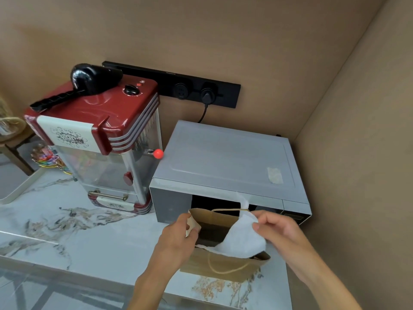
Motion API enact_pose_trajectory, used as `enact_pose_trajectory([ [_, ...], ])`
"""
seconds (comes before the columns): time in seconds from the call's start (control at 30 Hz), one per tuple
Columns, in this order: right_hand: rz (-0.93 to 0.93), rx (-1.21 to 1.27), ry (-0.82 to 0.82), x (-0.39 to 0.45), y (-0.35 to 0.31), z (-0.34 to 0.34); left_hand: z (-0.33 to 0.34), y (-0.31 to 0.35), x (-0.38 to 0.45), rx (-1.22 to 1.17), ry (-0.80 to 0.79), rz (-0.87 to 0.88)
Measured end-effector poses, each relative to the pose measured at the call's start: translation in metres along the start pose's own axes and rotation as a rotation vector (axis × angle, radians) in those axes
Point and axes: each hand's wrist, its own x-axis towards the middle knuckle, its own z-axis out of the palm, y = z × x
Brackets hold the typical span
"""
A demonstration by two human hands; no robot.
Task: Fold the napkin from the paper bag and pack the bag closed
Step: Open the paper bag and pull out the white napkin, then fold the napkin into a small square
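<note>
Counter (89,238) of pale veined stone carries everything here: a grey microwave (223,162) in the corner, a red popcorn machine (96,139) to its left, and, in front of the microwave, the brown bag (223,265) standing open. The napkin (240,240) is halfway out of the bag's mouth, a white bunched sheet draped over the near rim, its top corner lifted toward the microwave door. The left hand (178,236) pinches the bag's left wall between thumb and fingers, holding the mouth wide. The right hand (277,231) pinches the napkin's upper edge between thumb and forefinger; its other fingers curl loosely. By my reading, the step in hand is drawing the napkin out, with folding and closing not yet begun. Next move likely calls for lifting the napkin clear of the far handle (225,210), which loops close by its raised corner, then laying it flat on bare counter.
</note>
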Motion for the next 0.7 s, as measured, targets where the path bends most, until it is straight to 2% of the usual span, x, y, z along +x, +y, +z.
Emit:
enact_pose_trajectory([
  [0.13,-0.020,0.211,0.099,-0.015,-0.013,-0.006,-0.014,0.014,-0.012,-0.123,0.208,0.179],
  [0.2,-0.029,0.277,0.094,-0.021,-0.017,-0.006,-0.019,0.021,-0.016,-0.185,0.237,0.223],
  [0.4,-0.124,0.474,0.077,-0.027,-0.035,-0.011,-0.022,0.033,-0.018,-0.483,0.058,0.157],
  [0.6,-0.134,0.598,0.141,-0.024,-0.042,-0.012,-0.021,0.039,-0.023,-0.613,-0.024,0.084],
  [0.7,-0.131,0.702,0.156,-0.025,-0.042,-0.014,-0.022,0.048,-0.024,-0.800,-0.118,0.071],
])
